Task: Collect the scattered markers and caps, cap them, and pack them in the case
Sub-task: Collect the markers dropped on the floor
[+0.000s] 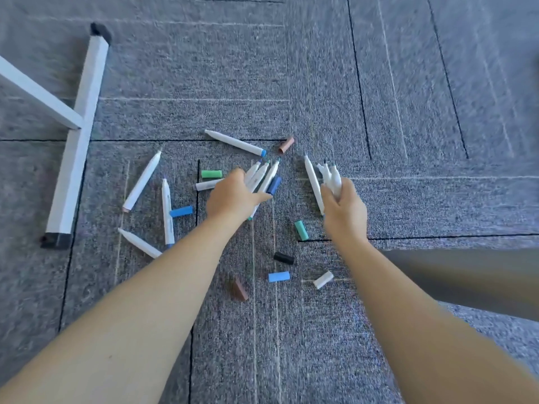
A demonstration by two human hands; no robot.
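Two bare forearms reach in from the near edge of the grey carpet, the nearest things to the camera. The left hand is curled round a bunch of white markers, their uncapped tips fanning away from the person, with a dark blue cap held against the fingers. The right hand grips a second bunch of markers, tips pointing away too; one long marker sticks out on its left side.

Loose markers lie on the carpet to the left of the hands: one slanted marker, one upright marker with a blue cap just beside it, and one low marker near the left forearm. A far marker with a blue end lies beyond the hands, and a brown cap lies near it. A green cap sits just left of the left hand.

Between the forearms lie a teal cap, a black cap, a light blue cap, a white cap and a dark brown cap.

A white furniture leg with black end caps stands toward the far left corner. No case can be made out; a blurred grey shape lies at the right edge.
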